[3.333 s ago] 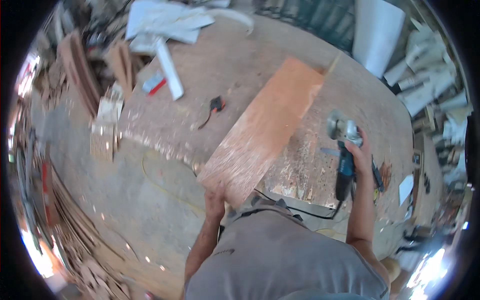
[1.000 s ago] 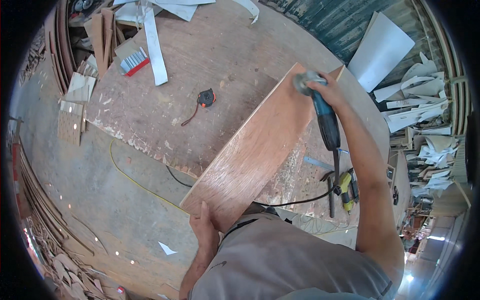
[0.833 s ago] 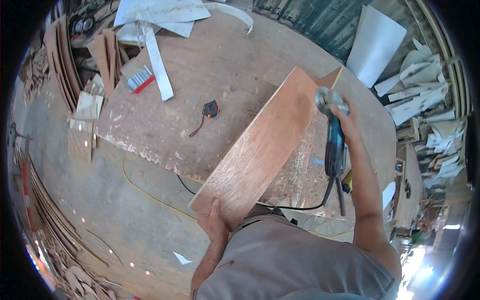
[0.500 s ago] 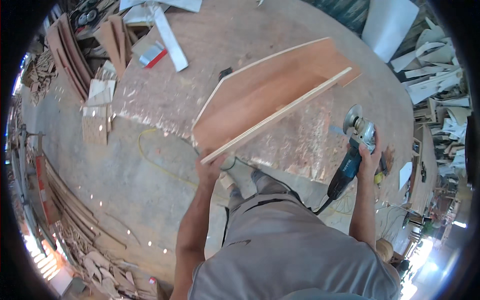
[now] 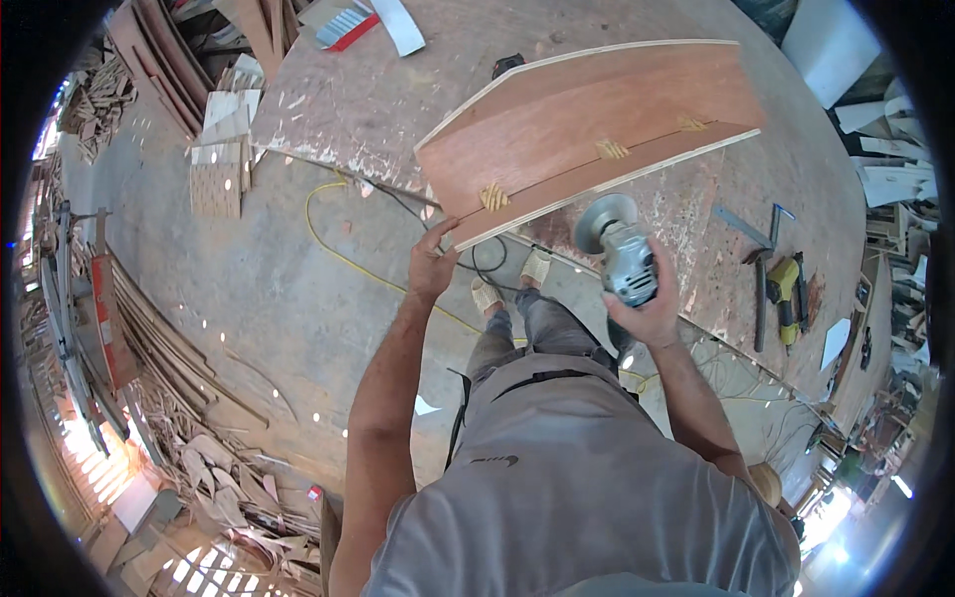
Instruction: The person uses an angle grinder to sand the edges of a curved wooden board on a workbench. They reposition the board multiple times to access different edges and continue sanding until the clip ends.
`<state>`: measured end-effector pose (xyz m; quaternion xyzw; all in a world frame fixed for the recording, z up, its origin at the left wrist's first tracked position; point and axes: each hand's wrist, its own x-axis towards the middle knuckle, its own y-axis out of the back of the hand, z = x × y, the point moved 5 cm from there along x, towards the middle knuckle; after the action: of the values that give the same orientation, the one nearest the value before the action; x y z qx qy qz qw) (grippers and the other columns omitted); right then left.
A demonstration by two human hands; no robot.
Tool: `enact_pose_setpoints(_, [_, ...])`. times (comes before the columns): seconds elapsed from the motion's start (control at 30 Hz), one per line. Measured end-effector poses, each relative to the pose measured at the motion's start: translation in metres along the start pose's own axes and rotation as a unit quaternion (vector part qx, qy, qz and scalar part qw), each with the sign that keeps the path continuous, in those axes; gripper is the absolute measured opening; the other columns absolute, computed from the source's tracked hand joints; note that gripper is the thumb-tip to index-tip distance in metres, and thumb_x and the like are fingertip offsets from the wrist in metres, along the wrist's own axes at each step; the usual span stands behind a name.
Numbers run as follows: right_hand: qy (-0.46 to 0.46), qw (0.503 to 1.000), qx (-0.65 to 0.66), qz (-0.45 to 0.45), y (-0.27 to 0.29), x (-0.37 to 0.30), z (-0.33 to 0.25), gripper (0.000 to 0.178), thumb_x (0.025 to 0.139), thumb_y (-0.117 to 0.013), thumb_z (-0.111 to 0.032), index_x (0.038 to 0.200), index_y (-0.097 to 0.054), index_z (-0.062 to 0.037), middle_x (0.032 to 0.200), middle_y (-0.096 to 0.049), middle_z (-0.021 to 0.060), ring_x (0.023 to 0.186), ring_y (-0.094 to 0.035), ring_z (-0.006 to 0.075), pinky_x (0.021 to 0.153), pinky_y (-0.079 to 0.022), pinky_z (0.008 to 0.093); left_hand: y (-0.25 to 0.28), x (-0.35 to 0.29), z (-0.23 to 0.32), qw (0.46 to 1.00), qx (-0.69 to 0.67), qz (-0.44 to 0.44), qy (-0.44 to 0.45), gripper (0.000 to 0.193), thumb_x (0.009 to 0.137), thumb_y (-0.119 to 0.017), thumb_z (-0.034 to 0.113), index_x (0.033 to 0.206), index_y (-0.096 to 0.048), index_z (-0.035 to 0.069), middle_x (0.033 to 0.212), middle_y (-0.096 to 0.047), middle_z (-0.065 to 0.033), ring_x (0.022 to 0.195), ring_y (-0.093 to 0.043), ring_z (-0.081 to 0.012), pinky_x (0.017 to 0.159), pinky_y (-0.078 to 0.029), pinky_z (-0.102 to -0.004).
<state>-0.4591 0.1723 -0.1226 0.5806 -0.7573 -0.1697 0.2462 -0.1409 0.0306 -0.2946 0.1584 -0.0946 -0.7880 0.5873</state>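
My left hand (image 5: pixel 434 267) is clamped on the lower-left corner of an angled plywood piece (image 5: pixel 557 119), thumb and fingers pinching its end, seemingly to steady it at this tilt. My right hand (image 5: pixel 653 301) is wrapped around an angle grinder (image 5: pixel 630 267) at the centre of the frame, fingers closed about its metal head and body, probably because the weight balances there. Its round disc (image 5: pixel 604 221) is up, just beside the plywood's lower edge; I cannot tell whether they touch. The plywood lies across the upper centre, over the worktable (image 5: pixel 343 104), with yellowish glue-like patches (image 5: pixel 611 149) along its inner seam, presumably where two panels are joined. A dark tape measure (image 5: pixel 508 65) sits partly hidden behind its upper edge. At the right of the frame, a steel square (image 5: pixel 741 224), a hammer-like tool (image 5: pixel 760 303) and a yellow-green power tool (image 5: pixel 786 298) lie together on the table, apparently parked within my right hand's reach. For containers, I find one at the upper left: a small open box with a red side (image 5: pixel 357 32), holding a row of pale grey strips (image 5: pixel 340 25), too small to identify surely.
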Motion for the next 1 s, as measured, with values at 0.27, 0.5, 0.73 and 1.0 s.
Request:
enact_pose_setpoints(0.27, [0.102, 0.995, 0.012, 0.018, -0.081, -0.020, -0.014, 0.088, 0.061, -0.087, -0.021, 0.135, -0.045, 0.0029, 0.126, -0.054, 0.0266, 0.111, -0.059, 0.0388, 0.095, -0.049, 0.0435, 0.043, -0.025, -0.020, 0.993, -0.105, -0.058, -0.011, 0.039, 0.097, -0.049, -0.002, 0.135, -0.055, 0.003, 0.136, -0.059, -0.0123, 0.125, -0.055, -0.0216, 0.103, -0.044, -0.0338])
enact_pose_setpoints(0.5, [0.133, 0.980, 0.076, 0.126, -0.170, -0.054, -0.004, 0.095, 0.062, -0.087, -0.024, 0.141, -0.040, 0.0019, 0.127, -0.055, 0.0241, 0.113, -0.057, 0.0378, 0.099, -0.044, 0.0435, 0.031, 0.044, 0.020, 0.949, 0.025, -0.239, -0.203, 0.049, 0.091, -0.042, -0.010, 0.134, -0.057, 0.005, 0.123, -0.066, -0.0168, 0.111, -0.064, -0.0270, 0.098, -0.046, -0.0312])
enact_pose_setpoints(0.73, [0.152, 0.964, 0.090, 0.201, -0.211, -0.063, -0.024, 0.092, 0.060, -0.088, -0.021, 0.139, -0.044, -0.0014, 0.122, -0.057, 0.0269, 0.107, -0.061, 0.0406, 0.090, -0.052, 0.0445, 0.023, 0.054, 0.011, 0.918, -0.050, -0.364, -0.148, 0.058, 0.087, -0.041, -0.019, 0.138, -0.055, 0.004, 0.126, -0.065, -0.0124, 0.116, -0.060, -0.0187, 0.103, -0.044, -0.0307])
enact_pose_setpoints(1.0, [0.143, 0.972, 0.083, 0.170, -0.191, -0.042, -0.029, 0.083, 0.060, -0.086, -0.020, 0.134, -0.052, -0.0049, 0.121, -0.059, 0.0224, 0.103, -0.065, 0.0373, 0.086, -0.056, 0.0420, 0.023, 0.044, 0.033, 0.912, -0.034, -0.390, -0.124, 0.060, 0.088, -0.043, -0.020, 0.141, -0.052, 0.005, 0.131, -0.062, -0.0102, 0.122, -0.056, -0.0165, 0.107, -0.042, -0.0313])
